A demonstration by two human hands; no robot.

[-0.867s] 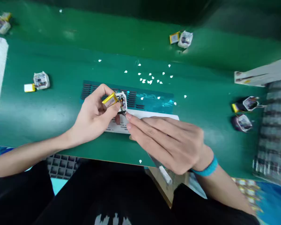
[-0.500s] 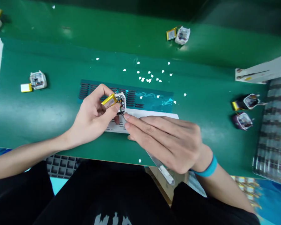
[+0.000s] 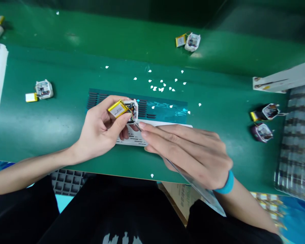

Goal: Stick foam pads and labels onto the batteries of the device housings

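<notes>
While a gray tray (image 3: pixel 68 181) and a cardboard box (image 3: pixel 180 200) are sitting below the near edge of a green table (image 3: pixel 58 130), the left hand (image 3: pixel 99 127) is clamping its thumb and fingers on an open white case (image 3: pixel 136 110) above the table. A yellow battery (image 3: pixel 117 108) is slanting out from the case's left side on thin wires. The right hand (image 3: pixel 190 154), with a blue band (image 3: pixel 226 183) at its wrist, is closing its fingers together around a slim tool (image 3: pixel 202 190) and is pointing the tip at the case's near right corner; whether they are touching is too small to tell.

Beneath the hands, a printed white sheet (image 3: pixel 132 139) is lying just in front of a teal sheet (image 3: pixel 167 110). Farther out, small white dots (image 3: pixel 161 89) are lying scattered. A second case (image 3: pixel 44 89) is resting toward the left, while a black case (image 3: pixel 270 111) and a purple case (image 3: pixel 263 132) are sitting toward the right. Farthest back, another open case (image 3: pixel 192 42) is lying beside its own battery (image 3: pixel 180 40).
</notes>
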